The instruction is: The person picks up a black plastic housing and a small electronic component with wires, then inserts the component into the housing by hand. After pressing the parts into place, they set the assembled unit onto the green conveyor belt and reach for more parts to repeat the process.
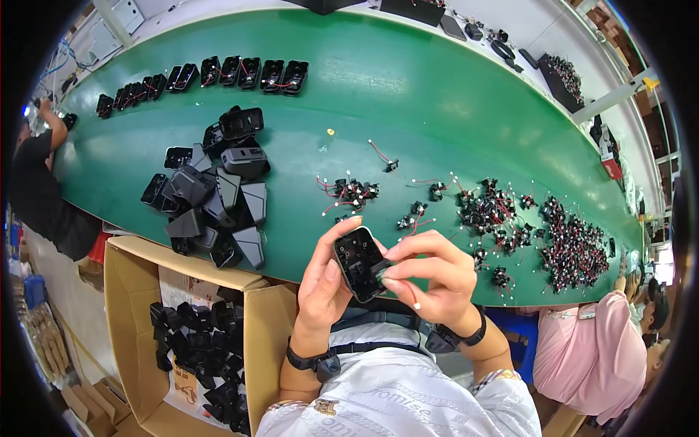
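My left hand (317,291) is wrapped round an open black plastic housing (351,256), holding it tilted with its hollow side up at the table's near edge. The fingers of my right hand (440,280) pinch a small black wired part (380,270) at the housing's right side. A white connector (416,305) pokes out below those fingers. Whether the part is seated in the housing I cannot tell. Just beyond my hands lies a small cluster of black parts with red wires (357,192). Left of my hands is a heap of black and dark grey housings (244,162).
Larger piles of wired parts (575,244) spread over the right of the green table (364,80). A row of housings with red wires (249,71) stands far left. A cardboard box (268,320) of black pieces is near left. People work at left (44,189) and right (590,357).
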The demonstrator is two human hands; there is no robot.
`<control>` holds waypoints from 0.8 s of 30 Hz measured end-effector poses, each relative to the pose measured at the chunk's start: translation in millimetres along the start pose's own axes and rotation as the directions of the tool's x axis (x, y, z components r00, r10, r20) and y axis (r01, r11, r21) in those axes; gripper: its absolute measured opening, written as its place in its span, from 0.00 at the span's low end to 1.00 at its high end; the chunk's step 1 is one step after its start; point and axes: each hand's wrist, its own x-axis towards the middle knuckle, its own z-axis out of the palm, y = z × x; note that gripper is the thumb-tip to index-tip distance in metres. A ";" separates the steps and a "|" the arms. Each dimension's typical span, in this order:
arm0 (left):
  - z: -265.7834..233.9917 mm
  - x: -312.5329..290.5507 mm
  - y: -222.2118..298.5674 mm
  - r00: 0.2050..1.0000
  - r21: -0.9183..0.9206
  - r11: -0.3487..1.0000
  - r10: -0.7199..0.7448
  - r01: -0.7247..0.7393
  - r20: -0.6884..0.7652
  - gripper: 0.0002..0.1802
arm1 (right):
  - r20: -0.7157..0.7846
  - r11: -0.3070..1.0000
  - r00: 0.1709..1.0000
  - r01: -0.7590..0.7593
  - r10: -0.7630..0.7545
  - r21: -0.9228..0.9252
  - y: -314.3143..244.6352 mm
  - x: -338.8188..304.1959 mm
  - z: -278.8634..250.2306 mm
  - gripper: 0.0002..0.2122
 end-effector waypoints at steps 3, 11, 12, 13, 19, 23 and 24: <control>2.4 -0.9 -1.8 1.000 0.084 0.996 0.029 -0.028 -0.006 0.39 | 0.048 0.997 0.999 0.008 -0.004 -0.081 -3.4 -1.5 -4.9 0.09; 4.8 -5.1 -1.1 1.000 0.172 0.985 0.009 -0.010 0.004 0.40 | 0.092 0.961 0.990 0.127 -0.107 -0.247 -15.2 3.5 -21.9 0.12; 4.8 -3.6 1.6 0.998 0.153 0.986 -0.059 0.058 0.001 0.40 | 0.095 0.967 0.990 0.121 -0.102 -0.224 -13.1 4.4 -23.5 0.13; 4.8 -2.4 2.9 0.992 0.134 0.983 -0.126 0.125 -0.002 0.40 | 0.093 0.968 0.990 0.121 -0.102 -0.221 -11.1 5.9 -23.1 0.13; 10.8 -0.7 15.4 0.958 0.049 0.957 -0.286 0.285 0.014 0.40 | 0.157 0.939 0.965 0.246 -0.212 -0.240 1.7 6.4 -12.7 0.12; 14.8 -4.1 18.4 0.990 -0.072 0.988 -0.133 0.137 0.053 0.55 | 0.100 0.957 0.982 0.177 -0.158 -0.229 6.2 0.6 -11.4 0.12; 10.5 -4.0 18.8 0.988 -0.015 0.996 -0.084 0.087 0.132 0.65 | 0.096 0.957 0.983 0.176 -0.158 -0.231 4.5 -0.5 -10.8 0.12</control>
